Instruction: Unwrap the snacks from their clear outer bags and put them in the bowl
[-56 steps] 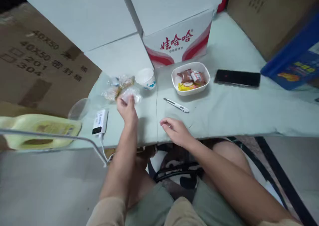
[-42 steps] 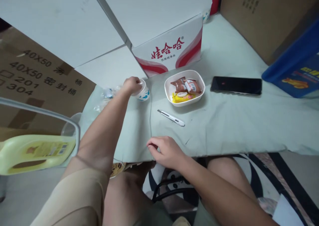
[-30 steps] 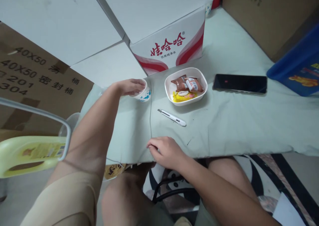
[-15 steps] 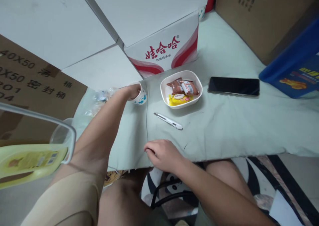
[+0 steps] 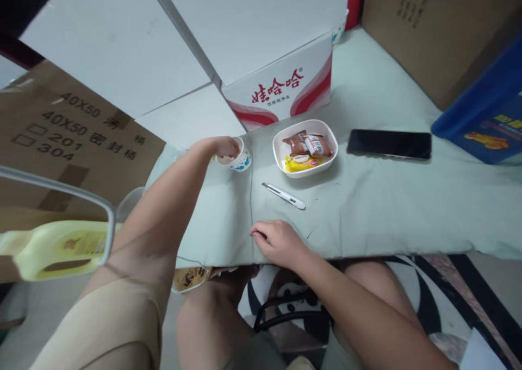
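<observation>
My left hand [image 5: 227, 148] reaches into the mouth of a white paper cup [image 5: 243, 161] with a blue pattern. The fingers are bunched, and whatever they hold, if anything, is hidden. My right hand [image 5: 279, 240] lies near the table's front edge, loosely closed, with nothing visible in it. Beyond it, a white utility knife [image 5: 284, 196] lies on the cloth with some blade showing. Behind the knife stands a white plastic bowl [image 5: 277, 155] with brown snack packets [image 5: 316, 144] and a yellow packet [image 5: 300, 163] inside.
A black phone [image 5: 389, 144] lies right of the bowl, near a blue package [image 5: 481, 114]. White boxes [image 5: 281, 95] stand behind, brown cartons [image 5: 73, 136] at the sides. A yellowish bottle [image 5: 61, 248] is beside my left arm. Pale green cloth [image 5: 391, 207] covers the table.
The view has shifted, so the tabletop things appear slightly farther right. My left hand has risen a little at the cup's mouth, with more of its fingers showing. My right hand keeps its closed pose.
</observation>
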A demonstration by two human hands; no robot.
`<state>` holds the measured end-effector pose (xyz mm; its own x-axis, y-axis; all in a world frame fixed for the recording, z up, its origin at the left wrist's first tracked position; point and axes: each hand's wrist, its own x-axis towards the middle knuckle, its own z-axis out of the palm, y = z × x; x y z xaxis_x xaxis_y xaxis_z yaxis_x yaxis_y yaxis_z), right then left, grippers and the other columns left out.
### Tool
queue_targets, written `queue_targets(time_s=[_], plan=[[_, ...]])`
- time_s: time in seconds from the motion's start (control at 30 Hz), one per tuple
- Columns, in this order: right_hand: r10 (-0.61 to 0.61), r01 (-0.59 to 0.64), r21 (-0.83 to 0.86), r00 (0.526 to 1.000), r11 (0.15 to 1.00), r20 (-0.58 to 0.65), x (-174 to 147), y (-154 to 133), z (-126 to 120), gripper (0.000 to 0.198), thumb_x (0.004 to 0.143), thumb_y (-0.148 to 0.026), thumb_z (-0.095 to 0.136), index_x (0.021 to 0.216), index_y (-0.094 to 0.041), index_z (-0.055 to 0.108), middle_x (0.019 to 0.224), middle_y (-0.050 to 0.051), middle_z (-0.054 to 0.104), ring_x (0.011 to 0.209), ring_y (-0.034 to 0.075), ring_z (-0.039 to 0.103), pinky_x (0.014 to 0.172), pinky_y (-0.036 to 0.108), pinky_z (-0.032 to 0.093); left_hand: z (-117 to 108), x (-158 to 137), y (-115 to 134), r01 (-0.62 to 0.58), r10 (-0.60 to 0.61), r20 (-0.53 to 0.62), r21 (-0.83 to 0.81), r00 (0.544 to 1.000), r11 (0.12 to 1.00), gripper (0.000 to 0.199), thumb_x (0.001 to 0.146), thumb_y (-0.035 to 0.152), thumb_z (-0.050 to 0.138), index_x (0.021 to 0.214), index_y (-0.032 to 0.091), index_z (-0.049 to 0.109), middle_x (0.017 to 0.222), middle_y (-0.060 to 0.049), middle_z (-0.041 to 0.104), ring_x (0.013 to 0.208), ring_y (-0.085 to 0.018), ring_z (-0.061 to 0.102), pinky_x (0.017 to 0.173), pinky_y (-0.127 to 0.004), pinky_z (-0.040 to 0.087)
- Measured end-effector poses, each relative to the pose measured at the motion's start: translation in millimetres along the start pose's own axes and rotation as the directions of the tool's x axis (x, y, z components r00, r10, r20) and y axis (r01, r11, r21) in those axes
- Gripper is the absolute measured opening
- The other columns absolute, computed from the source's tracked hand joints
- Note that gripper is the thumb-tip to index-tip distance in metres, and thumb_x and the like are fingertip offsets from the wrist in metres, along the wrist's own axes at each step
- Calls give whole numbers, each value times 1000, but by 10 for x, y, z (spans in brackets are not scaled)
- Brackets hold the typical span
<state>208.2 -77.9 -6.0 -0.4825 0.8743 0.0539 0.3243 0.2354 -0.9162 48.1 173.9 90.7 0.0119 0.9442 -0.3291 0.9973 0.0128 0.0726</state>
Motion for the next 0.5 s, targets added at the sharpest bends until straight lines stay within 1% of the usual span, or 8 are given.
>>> queue_targets(time_s=[0.07, 0.1, 0.17, 0.23, 0.27, 0.37, 0.43, 0.5], plan=[[-4, 4, 8, 1000, 1000, -7, -1, 0, 24, 23, 89, -18, 48, 94, -22, 70, 93, 3, 74, 86, 17, 66, 74, 26, 42, -155, -18, -119, -14, 13, 26, 40, 1000, 999, 18, 57, 16, 63, 72, 22, 72, 80, -4, 71, 87, -26, 65, 81, -33, 49], [-6, 6, 7, 1000, 1000, -6, 0, 1, 38, 23, 88, -17, 48, 94, -22, 70, 91, 2, 74, 85, 17, 66, 73, 26, 42, -230, -22, -216, -21, 22, -13, 42, 1000, 999, 20, 61, 17, 61, 77, 22, 72, 85, -4, 72, 88, -25, 65, 81, -33, 49], [-9, 9, 0, 1000, 1000, 2, 3, 5, 69, 23, 88, -17, 48, 92, -22, 70, 90, 3, 74, 83, 17, 66, 73, 26, 41, -334, -35, -466, -1, 9, -184, 40, 983, 999, 25, 66, 18, 58, 88, 21, 71, 92, -6, 72, 90, -25, 65, 83, -33, 49], [-15, 15, -8, 1000, 1000, 9, 10, 10, 97, 23, 88, -17, 48, 92, -21, 70, 90, 3, 74, 83, 17, 66, 73, 26, 41, -340, -60, -747, 65, -38, -299, 82, 953, 994, 30, 68, 18, 59, 96, 19, 70, 100, -10, 71, 96, -27, 64, 87, -36, 49], [-18, 18, -11, 1000, 1000, 12, 14, 13, 110, 23, 88, -17, 48, 92, -21, 70, 90, 3, 74, 84, 17, 66, 73, 26, 41, -302, -73, -881, 100, -60, -312, 115, 948, 988, 33, 68, 18, 61, 100, 19, 69, 105, -11, 70, 100, -29, 63, 90, -38, 48], [-24, 24, -25, 1000, 999, 20, 26, 25, 146, 23, 89, -16, 47, 93, -21, 70, 92, 3, 74, 86, 17, 67, 73, 26, 41, -60, -79, -1196, 150, -104, -254, 169, 962, 974, 45, 66, 21, 67, 112, 19, 64, 124, -13, 62, 114, -32, 58, 99, -40, 45], [-26, 27, -36, 999, 999, 25, 30, 37, 167, 22, 89, -16, 48, 93, -21, 69, 92, 3, 74, 87, 17, 67, 74, 25, 41, 142, -28, -1331, 170, -134, -238, 139, 962, 976, 56, 66, 24, 71, 121, 19, 59, 136, -15, 52, 124, -33, 53, 104, -39, 42], [-33, 34, -45, 999, 998, 29, 34, 52, 183, 22, 89, -16, 47, 93, -21, 69, 92, 3, 74, 87, 17, 67, 75, 25, 42, 321, 69, -1426, 209, -183, -246, 87, 952, 974, 68, 66, 27, 74, 129, 18, 51, 147, -17, 41, 131, -34, 46, 107, -39, 40]])
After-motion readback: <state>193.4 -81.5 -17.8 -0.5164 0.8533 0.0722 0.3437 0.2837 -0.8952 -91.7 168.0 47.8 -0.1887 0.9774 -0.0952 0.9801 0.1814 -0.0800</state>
